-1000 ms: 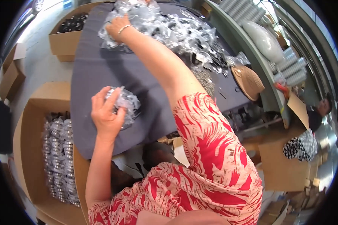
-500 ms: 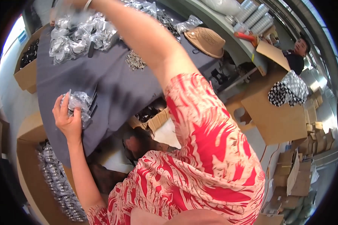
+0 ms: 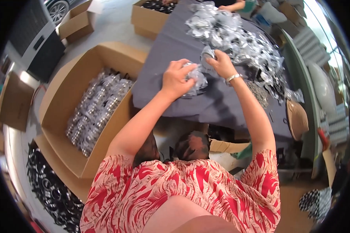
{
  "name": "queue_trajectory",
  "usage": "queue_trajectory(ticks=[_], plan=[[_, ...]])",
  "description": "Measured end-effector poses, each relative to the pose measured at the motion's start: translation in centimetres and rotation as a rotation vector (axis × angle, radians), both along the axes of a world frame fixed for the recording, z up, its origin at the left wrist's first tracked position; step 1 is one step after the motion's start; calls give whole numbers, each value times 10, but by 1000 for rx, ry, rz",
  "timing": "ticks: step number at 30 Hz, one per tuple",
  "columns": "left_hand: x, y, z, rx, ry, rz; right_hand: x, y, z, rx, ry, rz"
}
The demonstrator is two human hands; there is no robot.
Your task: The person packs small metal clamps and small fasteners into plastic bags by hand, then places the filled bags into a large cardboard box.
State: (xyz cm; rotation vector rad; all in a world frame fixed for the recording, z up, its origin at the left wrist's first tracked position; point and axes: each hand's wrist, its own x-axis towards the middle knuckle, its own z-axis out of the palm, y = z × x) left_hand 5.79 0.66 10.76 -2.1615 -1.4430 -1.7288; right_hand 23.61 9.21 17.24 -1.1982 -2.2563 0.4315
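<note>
— Item?

— One clear plastic packet [image 3: 194, 77], small dark parts inside, over the grey worktop [image 3: 171, 50] at the near edge of the packet heap [image 3: 241, 42].

— Hands?

— My left hand [image 3: 175, 79] is curled tight around the packet; my right hand [image 3: 221, 64] pinches a second packet [image 3: 207, 54] at the heap's edge.

— Handling?

— Light, I judge; the film is soft, crinkly and slippery. Best gripped around the bulk, not by a loose corner.

— Nearby?

— Open cardboard box [image 3: 62, 112] of packed bags, at my left.
</note>
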Motion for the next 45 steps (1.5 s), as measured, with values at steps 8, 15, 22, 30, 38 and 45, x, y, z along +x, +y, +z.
queue_trajectory(ticks=[8, 15, 22, 30, 38, 45], plan=[[0, -10, 2, -54, -18, 9, -20, -41, -37, -737, 573, 151], [-7, -8, 17, -160, 245, 29, -22, -46, -42, -455, 346, 278], [-12, -2, 21, -180, 244, -71, -19, 22, -2, -344, 180, 188], [-13, -9, 21, -181, 220, -95, -69, 167, 39, 431, -547, 3], [-12, -13, 21, -203, 185, -95, -97, 209, 28, 57, -985, -69], [-13, -11, 23, -197, 185, -116, -58, 208, 36, 148, -679, -38]])
